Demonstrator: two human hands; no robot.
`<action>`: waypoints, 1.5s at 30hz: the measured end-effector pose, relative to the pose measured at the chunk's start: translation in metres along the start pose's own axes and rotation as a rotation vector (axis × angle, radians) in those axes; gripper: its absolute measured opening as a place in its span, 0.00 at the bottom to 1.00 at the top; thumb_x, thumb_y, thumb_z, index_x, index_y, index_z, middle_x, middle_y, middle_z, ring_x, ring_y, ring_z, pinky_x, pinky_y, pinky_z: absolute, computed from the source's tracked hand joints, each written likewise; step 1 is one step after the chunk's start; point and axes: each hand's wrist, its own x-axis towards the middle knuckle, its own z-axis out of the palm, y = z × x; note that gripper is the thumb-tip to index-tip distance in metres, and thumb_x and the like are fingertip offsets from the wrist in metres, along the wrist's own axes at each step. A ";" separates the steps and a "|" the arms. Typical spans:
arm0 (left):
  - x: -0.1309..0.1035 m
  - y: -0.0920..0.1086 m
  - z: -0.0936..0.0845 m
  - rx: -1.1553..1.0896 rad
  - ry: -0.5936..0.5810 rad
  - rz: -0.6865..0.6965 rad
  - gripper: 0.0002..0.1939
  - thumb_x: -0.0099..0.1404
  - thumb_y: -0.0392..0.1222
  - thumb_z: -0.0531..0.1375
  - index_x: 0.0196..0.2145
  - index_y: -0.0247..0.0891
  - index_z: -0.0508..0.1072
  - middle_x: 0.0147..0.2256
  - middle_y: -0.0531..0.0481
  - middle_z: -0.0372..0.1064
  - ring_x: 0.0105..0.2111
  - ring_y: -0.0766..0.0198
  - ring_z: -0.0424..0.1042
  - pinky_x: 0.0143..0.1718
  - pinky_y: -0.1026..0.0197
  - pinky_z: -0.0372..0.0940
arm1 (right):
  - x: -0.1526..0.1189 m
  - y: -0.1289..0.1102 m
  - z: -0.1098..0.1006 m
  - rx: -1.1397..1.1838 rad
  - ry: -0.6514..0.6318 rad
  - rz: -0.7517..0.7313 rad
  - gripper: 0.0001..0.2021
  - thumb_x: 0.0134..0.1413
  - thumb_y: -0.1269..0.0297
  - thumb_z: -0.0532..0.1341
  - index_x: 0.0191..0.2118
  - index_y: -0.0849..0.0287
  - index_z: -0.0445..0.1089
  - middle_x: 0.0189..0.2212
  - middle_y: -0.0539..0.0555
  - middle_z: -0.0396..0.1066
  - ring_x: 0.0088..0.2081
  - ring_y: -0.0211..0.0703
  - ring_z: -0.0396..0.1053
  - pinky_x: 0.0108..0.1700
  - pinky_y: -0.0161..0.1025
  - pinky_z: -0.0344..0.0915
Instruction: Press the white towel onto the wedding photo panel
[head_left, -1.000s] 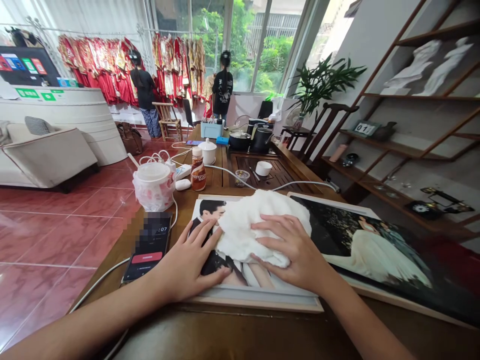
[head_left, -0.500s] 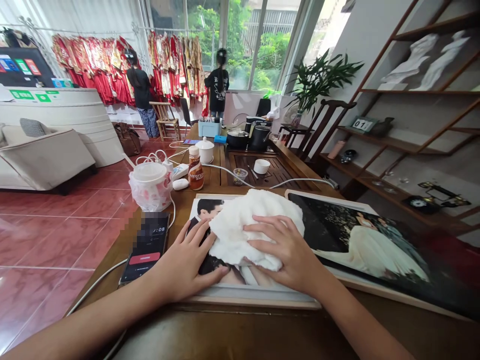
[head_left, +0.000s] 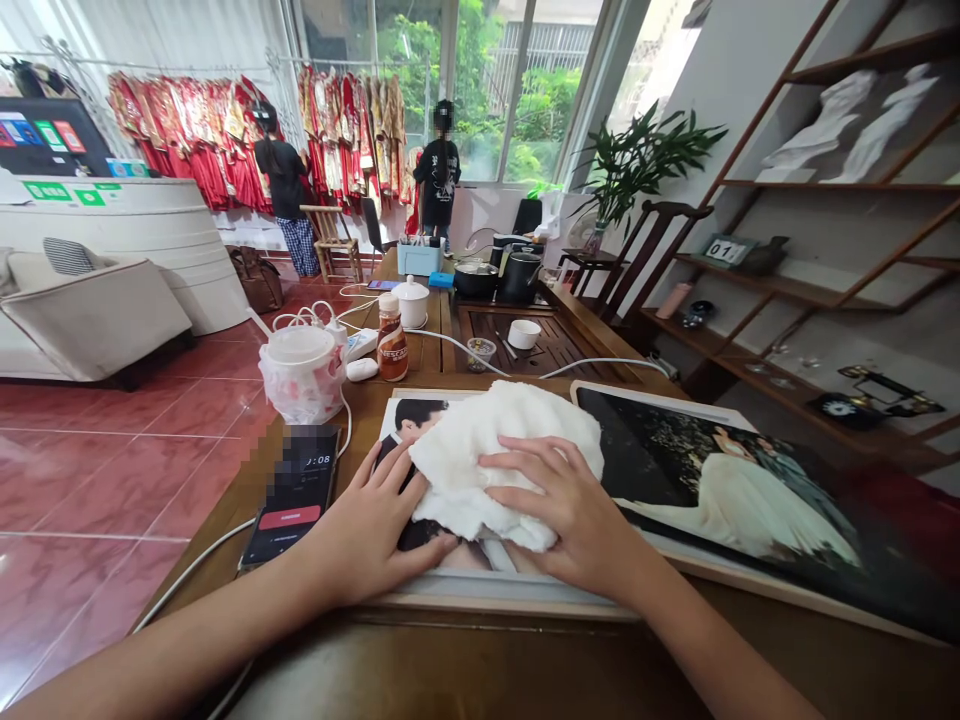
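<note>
A white cloth [head_left: 502, 440] lies bunched over a framed photo [head_left: 409, 412] on the wooden table and hides much of the picture. My right hand [head_left: 559, 510] presses on the cloth from the right, fingers curved over it and gripping it. My left hand [head_left: 386, 525] rests on the left part of the same photo, fingers spread, fingertips close to the cloth's left edge, holding nothing. Just to the right lies a second framed photo [head_left: 780, 480] showing a long white dress.
A phone [head_left: 296, 500] and its cable lie left of the photos. Behind stand a wrapped white tub [head_left: 301, 370], a coffee bottle [head_left: 391, 340], a lidded cup [head_left: 410, 300] and a tea tray [head_left: 562, 350]. Two people stand by hanging red garments [head_left: 202, 140].
My right hand and the cloth have shifted slightly to the left over the photo. My left hand has stayed in place.
</note>
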 end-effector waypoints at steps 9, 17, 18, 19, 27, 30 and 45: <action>-0.001 -0.004 0.002 0.001 -0.037 0.029 0.40 0.63 0.52 0.61 0.67 0.36 0.53 0.68 0.39 0.45 0.67 0.42 0.42 0.65 0.38 0.41 | 0.000 -0.005 0.002 0.035 -0.024 -0.058 0.15 0.54 0.67 0.62 0.48 0.50 0.68 0.58 0.51 0.66 0.62 0.53 0.56 0.58 0.53 0.49; -0.003 -0.002 -0.001 -0.011 0.018 0.012 0.37 0.67 0.56 0.57 0.67 0.37 0.53 0.67 0.40 0.48 0.67 0.43 0.44 0.65 0.38 0.43 | 0.001 -0.004 0.004 0.006 0.011 -0.029 0.13 0.53 0.65 0.64 0.46 0.51 0.69 0.58 0.53 0.66 0.61 0.55 0.56 0.57 0.54 0.50; -0.003 -0.003 0.000 -0.010 0.012 0.021 0.37 0.66 0.55 0.58 0.67 0.37 0.54 0.66 0.40 0.50 0.67 0.43 0.43 0.65 0.38 0.43 | 0.002 -0.006 0.004 0.017 -0.001 -0.042 0.13 0.53 0.64 0.63 0.46 0.51 0.69 0.58 0.52 0.66 0.62 0.54 0.56 0.57 0.54 0.50; -0.004 -0.004 0.001 -0.008 0.003 0.031 0.37 0.65 0.55 0.59 0.67 0.38 0.55 0.66 0.41 0.50 0.67 0.42 0.42 0.65 0.37 0.43 | 0.002 -0.009 0.004 0.025 -0.014 -0.053 0.13 0.54 0.64 0.63 0.47 0.50 0.69 0.58 0.52 0.65 0.62 0.54 0.56 0.57 0.53 0.50; -0.004 -0.001 0.001 -0.001 -0.003 -0.002 0.36 0.70 0.57 0.54 0.67 0.34 0.53 0.68 0.38 0.45 0.67 0.45 0.42 0.65 0.40 0.42 | 0.000 0.002 0.004 -0.025 0.007 0.014 0.13 0.52 0.67 0.63 0.45 0.52 0.70 0.57 0.53 0.67 0.61 0.54 0.57 0.57 0.53 0.51; -0.005 -0.003 0.002 -0.010 -0.001 0.001 0.35 0.69 0.56 0.55 0.67 0.37 0.54 0.68 0.40 0.44 0.67 0.44 0.43 0.65 0.40 0.42 | 0.000 0.000 0.005 -0.018 0.009 -0.003 0.13 0.52 0.66 0.63 0.45 0.51 0.70 0.57 0.53 0.66 0.61 0.55 0.57 0.56 0.54 0.50; -0.003 0.001 -0.003 -0.036 0.015 -0.010 0.34 0.69 0.56 0.56 0.66 0.39 0.55 0.67 0.41 0.48 0.67 0.44 0.44 0.65 0.38 0.43 | 0.000 0.005 0.002 -0.045 0.032 -0.006 0.10 0.54 0.62 0.64 0.44 0.53 0.71 0.56 0.55 0.67 0.60 0.57 0.58 0.56 0.56 0.52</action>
